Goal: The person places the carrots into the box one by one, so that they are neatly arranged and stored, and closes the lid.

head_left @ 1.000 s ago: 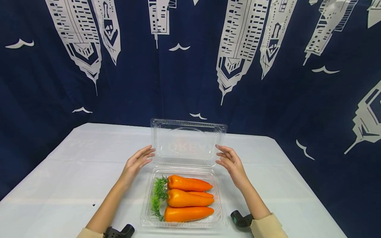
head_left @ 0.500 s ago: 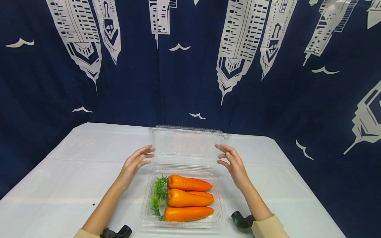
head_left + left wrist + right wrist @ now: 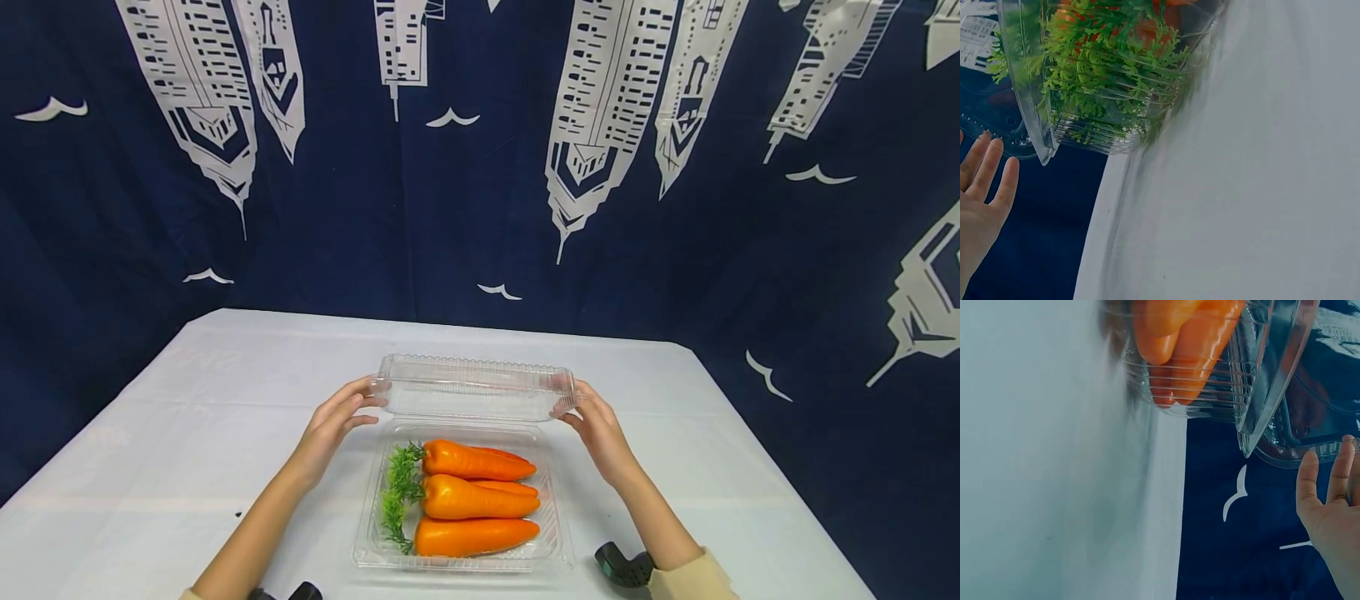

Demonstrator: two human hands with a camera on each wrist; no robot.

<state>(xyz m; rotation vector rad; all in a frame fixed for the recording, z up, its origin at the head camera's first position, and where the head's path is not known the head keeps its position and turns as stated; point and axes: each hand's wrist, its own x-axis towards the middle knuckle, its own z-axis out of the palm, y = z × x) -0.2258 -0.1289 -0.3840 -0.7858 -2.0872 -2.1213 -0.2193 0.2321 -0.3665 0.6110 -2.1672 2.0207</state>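
Note:
A clear plastic clamshell box [image 3: 553, 533] stands on the table with several orange carrots [image 3: 476, 498] lying in it, their green tops [image 3: 401, 492] to the left. Its hinged lid [image 3: 472, 402] is raised at the back and tilts forward, with the ridged outer wall of its free edge showing. My left hand [image 3: 326, 433] is at the lid's left end, fingers extended and touching the edge. At the right end my right hand [image 3: 603, 437] touches the lid's corner, fingertips [image 3: 1309, 459] against its rim in the right wrist view. Neither thumb pinches it visibly.
White cloth covers the table [image 3: 187, 417]. A dark blue curtain [image 3: 480, 183] printed with white buildings hangs behind it. Black wrist devices [image 3: 622, 567] are on both forearms. A small dark speck [image 3: 238, 514] lies on the cloth at the left.
The lid has swung from nearly upright to a forward tilt over the box's back, so its top edge is lower. Both hands have stayed beside it, shifting slightly; the carrots have not moved.

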